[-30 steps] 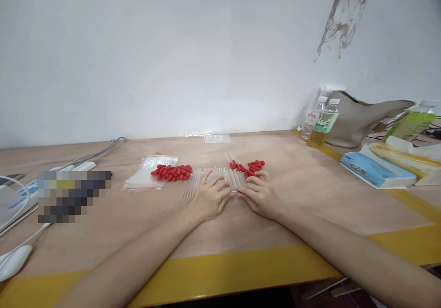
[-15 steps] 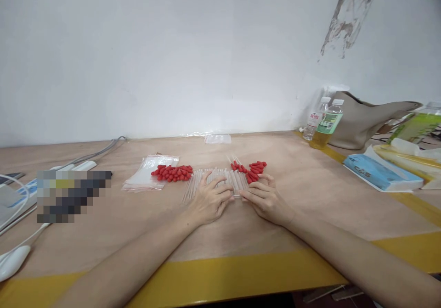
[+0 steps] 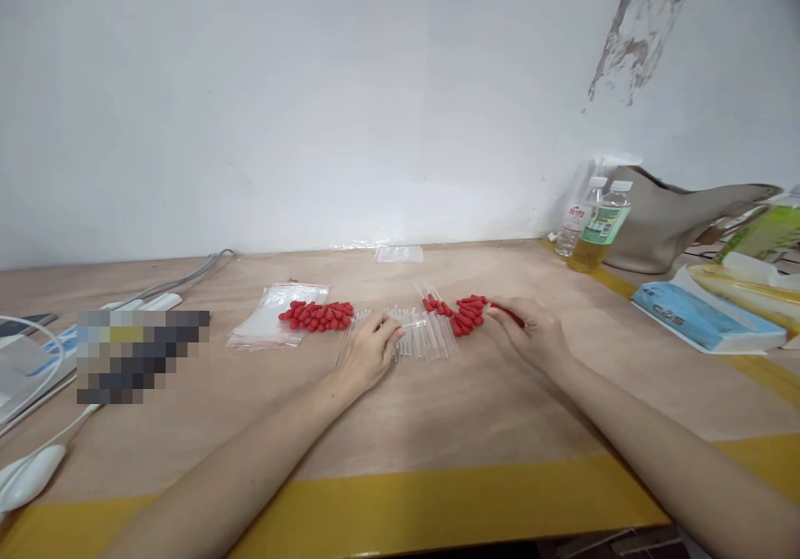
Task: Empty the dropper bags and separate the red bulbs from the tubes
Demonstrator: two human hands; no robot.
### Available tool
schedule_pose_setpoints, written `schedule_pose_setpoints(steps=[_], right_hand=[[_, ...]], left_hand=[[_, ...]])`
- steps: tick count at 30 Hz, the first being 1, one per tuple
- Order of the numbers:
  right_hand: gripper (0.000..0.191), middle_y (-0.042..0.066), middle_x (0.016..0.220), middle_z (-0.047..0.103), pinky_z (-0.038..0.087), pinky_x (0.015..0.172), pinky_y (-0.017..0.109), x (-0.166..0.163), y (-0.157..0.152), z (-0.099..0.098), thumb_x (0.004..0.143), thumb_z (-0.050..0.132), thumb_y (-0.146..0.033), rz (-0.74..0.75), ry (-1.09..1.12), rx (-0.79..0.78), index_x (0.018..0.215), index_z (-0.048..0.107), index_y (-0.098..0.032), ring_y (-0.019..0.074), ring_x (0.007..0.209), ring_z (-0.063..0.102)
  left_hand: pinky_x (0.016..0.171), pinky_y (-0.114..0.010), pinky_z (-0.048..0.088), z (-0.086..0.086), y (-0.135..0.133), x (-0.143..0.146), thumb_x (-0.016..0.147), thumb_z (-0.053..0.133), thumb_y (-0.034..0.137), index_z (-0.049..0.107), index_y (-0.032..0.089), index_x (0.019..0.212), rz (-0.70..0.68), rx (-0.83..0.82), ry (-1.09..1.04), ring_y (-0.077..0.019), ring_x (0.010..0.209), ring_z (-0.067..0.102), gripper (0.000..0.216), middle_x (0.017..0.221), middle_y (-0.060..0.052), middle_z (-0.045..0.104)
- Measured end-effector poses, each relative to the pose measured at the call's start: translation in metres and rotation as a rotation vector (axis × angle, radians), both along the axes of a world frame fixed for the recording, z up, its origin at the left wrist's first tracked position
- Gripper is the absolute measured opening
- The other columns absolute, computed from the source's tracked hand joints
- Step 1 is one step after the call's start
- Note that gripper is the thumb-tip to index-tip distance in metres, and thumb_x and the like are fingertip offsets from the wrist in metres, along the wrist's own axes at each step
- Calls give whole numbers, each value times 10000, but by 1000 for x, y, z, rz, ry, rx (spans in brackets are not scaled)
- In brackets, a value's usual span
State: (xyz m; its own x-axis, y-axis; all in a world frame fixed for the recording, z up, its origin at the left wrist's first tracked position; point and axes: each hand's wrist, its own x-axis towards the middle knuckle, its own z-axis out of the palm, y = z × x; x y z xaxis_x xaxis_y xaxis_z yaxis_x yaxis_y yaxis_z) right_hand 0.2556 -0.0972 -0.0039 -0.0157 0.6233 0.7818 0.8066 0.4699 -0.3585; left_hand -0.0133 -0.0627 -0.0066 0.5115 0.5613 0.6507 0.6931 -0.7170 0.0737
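Observation:
A row of clear glass tubes (image 3: 420,336) lies on the wooden table (image 3: 437,409). My left hand (image 3: 367,351) rests at the row's left part and pinches one clear tube between thumb and fingers. My right hand (image 3: 531,332) sits to the right of the row, fingers closed on a red rubber bulb that pokes out towards a pile of red bulbs (image 3: 467,312). A second heap of red bulbs (image 3: 317,315) lies to the left, beside a stack of clear zip bags (image 3: 270,324).
Two drink bottles (image 3: 593,227) and a beige bag (image 3: 668,217) stand at the back right. A blue tissue pack (image 3: 700,316) lies right of them. Cables and white devices (image 3: 31,467) occupy the left side. A yellow stripe (image 3: 400,509) marks the table's near edge.
My right hand has left the tubes and moved right to the red bulb pile, closing on one bulb. My left hand has lifted a single tube from the row.

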Motion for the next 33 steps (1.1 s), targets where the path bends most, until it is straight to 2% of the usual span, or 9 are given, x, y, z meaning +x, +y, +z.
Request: schedule_pose_setpoints(steps=[3, 7, 8, 11, 14, 18, 21, 25, 33], right_hand=[[265, 68, 833, 654, 414, 587, 269, 9, 13, 7, 784, 515, -383, -27, 168, -136, 926, 603, -178, 146, 637, 559], [184, 33, 699, 616, 401, 563, 255, 23, 45, 19, 714, 574, -314, -86, 343, -392, 826, 618, -174, 120, 565, 513], [171, 28, 687, 609, 404, 565, 249, 28, 54, 20, 688, 597, -292, -84, 467, -481, 807, 617, -171, 117, 572, 516], [182, 27, 657, 596, 408, 531, 237, 40, 80, 18, 663, 617, -305, -71, 576, -576, 764, 606, -154, 101, 537, 504], [242, 6, 602, 575, 371, 465, 221, 44, 94, 6, 608, 663, -368, -45, 631, -623, 697, 591, -154, 77, 468, 449], [351, -11, 518, 551, 321, 410, 219, 42, 99, -14, 539, 687, -471, 16, 673, -680, 664, 580, -161, 81, 422, 427], [374, 10, 581, 600, 359, 442, 220, 41, 99, -21, 522, 690, -485, 68, 688, -697, 679, 585, -162, 96, 470, 488], [373, 34, 672, 642, 414, 513, 222, 43, 101, -23, 548, 667, -493, 104, 692, -700, 698, 595, -160, 116, 559, 553], [468, 46, 718, 654, 432, 538, 228, 44, 102, -27, 624, 556, -592, 93, 602, -672, 765, 620, -151, 129, 589, 573]], left_hand=[[648, -260, 438, -4, 3, 4, 900, 296, 225, 546, 163, 1002, -24, -77, -11, -144, 722, 504, 276, 819, -50, 499], [728, -289, 454, -2, 7, 10, 862, 308, 134, 442, 153, 1176, -91, -72, -46, -157, 801, 507, 341, 895, -69, 482], [737, -291, 454, 0, 9, 11, 856, 316, 123, 435, 161, 1179, -102, -65, -59, -158, 816, 508, 347, 908, -69, 483], [705, -280, 454, 8, 12, 17, 848, 346, 123, 501, 170, 1043, -107, -59, -83, -150, 778, 518, 253, 868, -49, 505], [651, -271, 453, 12, 15, 25, 834, 372, 132, 528, 167, 836, -113, -51, -73, -140, 698, 512, 159, 780, -30, 511], [655, -268, 461, 4, 16, 33, 783, 375, 76, 531, 162, 782, -172, -55, -75, -139, 700, 517, 178, 785, -43, 519], [680, -268, 470, -5, 14, 36, 778, 380, 79, 552, 153, 807, -216, -76, -92, -139, 721, 524, 189, 806, -56, 525], [759, -288, 472, -9, 8, 37, 807, 441, 196, 573, 142, 910, -281, -108, -75, -160, 820, 532, 177, 882, -79, 537], [884, -396, 397, -2, -1, 29, 733, 551, 461, 555, 161, 1085, -243, -107, 40, -236, 998, 478, 462, 1038, -100, 539]])
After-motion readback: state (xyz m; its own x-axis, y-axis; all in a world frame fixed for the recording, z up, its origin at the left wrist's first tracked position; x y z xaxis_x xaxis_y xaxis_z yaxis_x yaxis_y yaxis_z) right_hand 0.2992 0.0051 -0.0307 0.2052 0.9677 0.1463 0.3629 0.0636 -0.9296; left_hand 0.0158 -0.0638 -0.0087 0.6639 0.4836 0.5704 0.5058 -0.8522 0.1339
